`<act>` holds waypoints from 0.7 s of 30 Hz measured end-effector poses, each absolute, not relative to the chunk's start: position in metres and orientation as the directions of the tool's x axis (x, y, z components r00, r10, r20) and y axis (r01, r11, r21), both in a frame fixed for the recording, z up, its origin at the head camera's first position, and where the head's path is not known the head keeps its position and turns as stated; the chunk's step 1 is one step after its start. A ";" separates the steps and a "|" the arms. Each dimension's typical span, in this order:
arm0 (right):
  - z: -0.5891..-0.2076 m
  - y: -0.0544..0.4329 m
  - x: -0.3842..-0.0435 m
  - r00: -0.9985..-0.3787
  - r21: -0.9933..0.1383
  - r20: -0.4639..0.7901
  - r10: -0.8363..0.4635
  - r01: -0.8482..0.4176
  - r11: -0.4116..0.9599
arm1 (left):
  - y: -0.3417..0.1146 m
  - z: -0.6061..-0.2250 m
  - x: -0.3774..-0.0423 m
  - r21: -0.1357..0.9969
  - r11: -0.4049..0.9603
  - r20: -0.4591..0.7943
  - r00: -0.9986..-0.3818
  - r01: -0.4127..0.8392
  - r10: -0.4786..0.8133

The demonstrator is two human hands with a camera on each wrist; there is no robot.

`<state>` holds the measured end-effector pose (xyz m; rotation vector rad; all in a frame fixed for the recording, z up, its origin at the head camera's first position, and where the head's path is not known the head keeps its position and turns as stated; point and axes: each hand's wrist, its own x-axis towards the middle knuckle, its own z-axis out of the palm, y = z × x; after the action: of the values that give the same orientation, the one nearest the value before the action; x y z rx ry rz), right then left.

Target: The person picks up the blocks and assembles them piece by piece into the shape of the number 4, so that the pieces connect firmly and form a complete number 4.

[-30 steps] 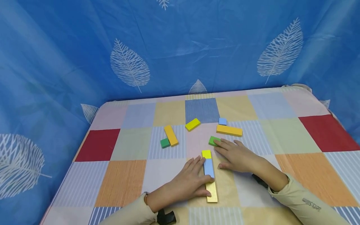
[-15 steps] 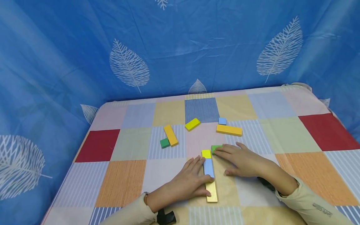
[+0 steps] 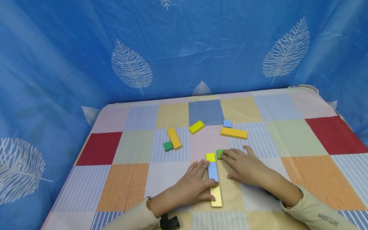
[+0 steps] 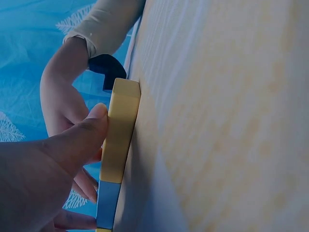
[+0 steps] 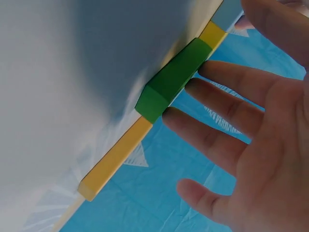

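Note:
A straight row of flat blocks lies in front of me: a small yellow block (image 3: 210, 157), a light blue block (image 3: 213, 172) and a long pale yellow block (image 3: 216, 196). My left hand (image 3: 191, 187) rests across this row from the left, its fingers on the blue and pale yellow blocks. In the left wrist view its thumb (image 4: 99, 112) presses the long block (image 4: 123, 106). Extended fingertips of my right hand (image 3: 244, 164) touch a green block (image 3: 219, 154), partly covered, just right of the row's far end. The right wrist view shows those fingertips along the green block (image 5: 176, 72).
Beyond the hands lie an orange block (image 3: 234, 133) beside a small blue block (image 3: 227, 124), a yellow block (image 3: 196, 127), and another orange block (image 3: 174, 138) touching a dark green block (image 3: 168, 146). A patchwork cloth (image 3: 132, 182) covers the table; a blue curtain (image 3: 184, 48) hangs behind.
The right hand has slid the green block nearer to me and slightly right, turning it straighter. The left hand and the row have stayed in place.

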<state>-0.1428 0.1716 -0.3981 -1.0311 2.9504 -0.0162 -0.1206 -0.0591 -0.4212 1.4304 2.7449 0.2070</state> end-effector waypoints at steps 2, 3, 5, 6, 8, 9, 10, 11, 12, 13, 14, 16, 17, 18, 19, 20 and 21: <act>-0.398 0.171 -0.142 -0.781 0.001 -0.016 -0.625 -0.625 0.781 | -0.059 -0.421 -0.121 0.131 0.564 0.030 -0.572 0.815 0.820; -0.398 0.171 -0.141 -0.780 0.007 -0.018 -0.625 -0.626 0.780 | -0.059 -0.421 -0.121 0.128 0.563 0.031 -0.571 0.816 0.820; -0.397 0.170 -0.140 -0.781 0.016 -0.022 -0.624 -0.625 0.781 | -0.059 -0.421 -0.121 0.122 0.562 0.035 -0.570 0.818 0.821; -0.397 0.169 -0.140 -0.781 0.017 -0.027 -0.624 -0.625 0.780 | -0.059 -0.421 -0.121 0.122 0.562 0.037 -0.569 0.818 0.821; -0.396 0.167 -0.138 -0.778 0.011 -0.038 -0.627 -0.628 0.778 | -0.059 -0.421 -0.121 0.124 0.562 0.038 -0.570 0.818 0.821; -0.395 0.167 -0.137 -0.778 0.006 -0.044 -0.627 -0.628 0.778 | -0.059 -0.420 -0.121 0.125 0.563 0.035 -0.571 0.817 0.820; -0.394 0.166 -0.136 -0.777 0.002 -0.049 -0.628 -0.629 0.778 | -0.059 -0.420 -0.121 0.127 0.565 0.033 -0.573 0.815 0.819; -0.393 0.165 -0.135 -0.775 -0.003 -0.053 -0.629 -0.630 0.776 | -0.059 -0.420 -0.121 0.129 0.565 0.031 -0.573 0.815 0.819; -0.393 0.165 -0.134 -0.773 -0.005 -0.057 -0.632 -0.633 0.774 | -0.059 -0.420 -0.121 0.130 0.566 0.031 -0.574 0.814 0.818; -0.392 0.164 -0.134 -0.772 -0.007 -0.060 -0.633 -0.634 0.773 | -0.059 -0.420 -0.121 0.132 0.567 0.030 -0.575 0.813 0.818; -0.392 0.164 -0.133 -0.772 -0.005 -0.061 -0.632 -0.633 0.774 | -0.059 -0.420 -0.121 0.132 0.567 0.029 -0.575 0.813 0.817; -0.392 0.164 -0.133 -0.774 -0.004 -0.063 -0.630 -0.631 0.776 | -0.059 -0.419 -0.121 0.131 0.567 0.030 -0.575 0.813 0.818; -0.392 0.163 -0.132 -0.775 -0.004 -0.066 -0.629 -0.630 0.777 | -0.059 -0.419 -0.121 0.132 0.566 0.030 -0.574 0.814 0.819; -0.392 0.163 -0.132 -0.776 -0.004 -0.069 -0.627 -0.628 0.778 | -0.059 -0.419 -0.121 0.134 0.565 0.029 -0.573 0.814 0.819; -0.392 0.163 -0.131 -0.778 -0.004 -0.072 -0.624 -0.626 0.780 | -0.059 -0.419 -0.121 0.135 0.566 0.027 -0.574 0.814 0.819; -0.393 0.162 -0.131 -0.779 -0.003 -0.075 -0.622 -0.624 0.781 | -0.059 -0.419 -0.121 0.134 0.566 0.027 -0.574 0.814 0.819; -0.393 0.162 -0.130 -0.780 -0.001 -0.078 -0.621 -0.623 0.782 | -0.059 -0.419 -0.120 0.134 0.565 0.027 -0.573 0.814 0.819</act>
<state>-0.1301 0.1620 -0.3929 -1.0122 2.8957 0.0380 -0.1204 -0.0590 -0.4194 1.4323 2.7453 0.2039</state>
